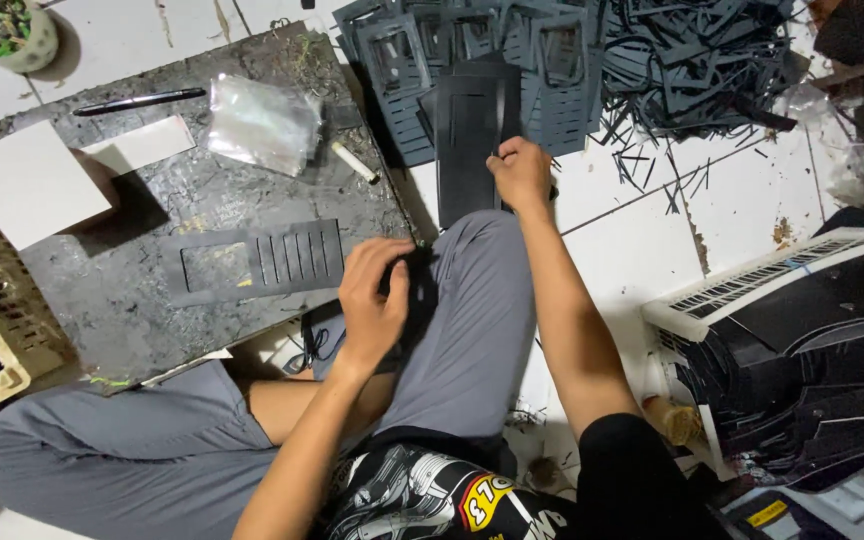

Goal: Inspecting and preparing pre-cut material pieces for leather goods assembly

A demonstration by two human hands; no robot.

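The left hand (372,300) is curled narrow around a small dark flat piece of sheet material (414,272), pressed against the grey-trousered knee just beside its fingertips. The right hand (522,172) reaches well forward, fingers pinched on the near edge of a tall black rectangular die-cut sheet (467,135) lying on the white tiled floor (742,190) under a heap of similar slotted black cut-outs (472,45).

Risks, as I judge them: pulling that one sheet from under the heap could drag neighbours along or tear its thin slotted bars, since the pieces overlap and interlock. The tangle of black offcut strips (692,60) beyond the right hand could snag the sheet too. To the left of the left hand, a grey slotted sheet (257,262) lies on a scuffed dark work board (112,290); a careless elbow might shift it, or knock the white cylindrical stub (354,162) and crinkled clear plastic bag (262,122) farther up.
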